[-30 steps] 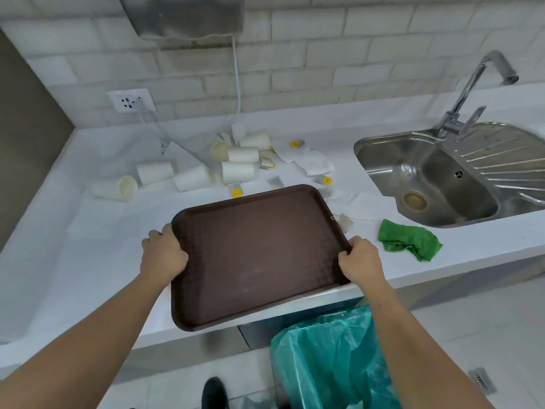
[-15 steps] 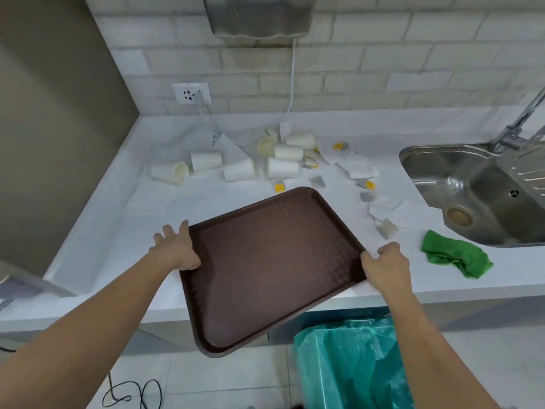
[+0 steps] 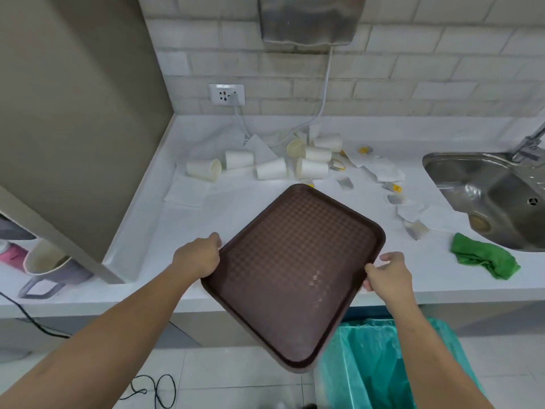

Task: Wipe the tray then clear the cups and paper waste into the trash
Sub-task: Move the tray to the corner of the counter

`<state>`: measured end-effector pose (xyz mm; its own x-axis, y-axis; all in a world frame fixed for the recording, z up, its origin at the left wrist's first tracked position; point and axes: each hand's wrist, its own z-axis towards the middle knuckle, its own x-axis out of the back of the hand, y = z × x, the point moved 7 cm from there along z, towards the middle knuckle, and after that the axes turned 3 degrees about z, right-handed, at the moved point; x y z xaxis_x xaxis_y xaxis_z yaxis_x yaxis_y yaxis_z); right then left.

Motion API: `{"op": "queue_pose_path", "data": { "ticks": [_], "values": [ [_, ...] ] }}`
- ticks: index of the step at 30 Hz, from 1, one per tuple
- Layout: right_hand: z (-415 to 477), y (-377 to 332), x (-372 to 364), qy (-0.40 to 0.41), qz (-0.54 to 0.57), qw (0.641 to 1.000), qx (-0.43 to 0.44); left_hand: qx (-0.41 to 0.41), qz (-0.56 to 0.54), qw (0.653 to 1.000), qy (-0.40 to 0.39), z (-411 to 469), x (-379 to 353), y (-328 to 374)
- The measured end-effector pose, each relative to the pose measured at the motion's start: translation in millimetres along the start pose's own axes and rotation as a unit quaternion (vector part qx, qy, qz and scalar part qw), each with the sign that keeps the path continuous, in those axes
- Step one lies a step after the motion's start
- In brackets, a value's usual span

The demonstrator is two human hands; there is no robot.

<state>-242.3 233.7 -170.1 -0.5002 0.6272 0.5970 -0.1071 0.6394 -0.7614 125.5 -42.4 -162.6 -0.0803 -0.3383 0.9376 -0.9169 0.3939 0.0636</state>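
A dark brown tray [image 3: 292,261] is held up over the counter's front edge, turned so one corner points down toward the bin. My left hand [image 3: 198,255] grips its left rim and my right hand [image 3: 386,274] grips its right rim. A few pale specks lie on the tray's surface. Several white paper cups [image 3: 271,169] lie tipped over on the white counter [image 3: 141,249] behind the tray. Paper napkins [image 3: 185,191] and tea-bag wrappers [image 3: 396,188] are scattered among them. A bin with a green bag [image 3: 374,364] stands below the counter.
A green cloth [image 3: 483,259] lies bunched on the counter near the steel sink [image 3: 486,196] at right. A beige partition [image 3: 73,119] rises on the left, with a mug [image 3: 47,265] beyond it. A wall socket [image 3: 226,95] and cable are at the back.
The tray has swung left and rotated clockwise, its near corner dropping below the counter edge. My view has turned left, pushing the sink to the right edge.
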Motion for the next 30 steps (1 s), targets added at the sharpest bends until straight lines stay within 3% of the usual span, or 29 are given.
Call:
{"op": "queue_pose_path", "data": {
  "ticks": [3, 6, 16, 20, 22, 25, 30],
  "values": [
    [-13, -1, -19, -0.002, -0.039, 0.999, -0.025, -0.044, -0.085, 0.995, -0.023, -7, -6, -14],
    [-22, -11, -36, -0.025, -0.074, 0.997, 0.008, -0.076, -0.210, 0.974, -0.025, -16, -5, -24],
    [-64, -84, -104, -0.048, -0.093, 0.981, 0.162, -0.037, -0.097, 0.993, -0.050, -43, -9, -81],
    [-76, -102, -131, -0.080, -0.106, 0.971, 0.197, 0.004, -0.108, 0.980, -0.167, -63, -19, -101],
    [-83, -108, -146, -0.096, -0.115, 0.965, 0.214, 0.021, -0.108, 0.977, -0.184, -72, -17, -110],
    [-88, -119, -165, -0.122, -0.127, 0.957, 0.230, 0.048, -0.066, 0.987, -0.137, -78, -7, -117],
    [-95, -144, -198, -0.146, -0.150, 0.943, 0.260, 0.070, 0.050, 0.995, 0.039, -90, 15, -116]
  ]
}}
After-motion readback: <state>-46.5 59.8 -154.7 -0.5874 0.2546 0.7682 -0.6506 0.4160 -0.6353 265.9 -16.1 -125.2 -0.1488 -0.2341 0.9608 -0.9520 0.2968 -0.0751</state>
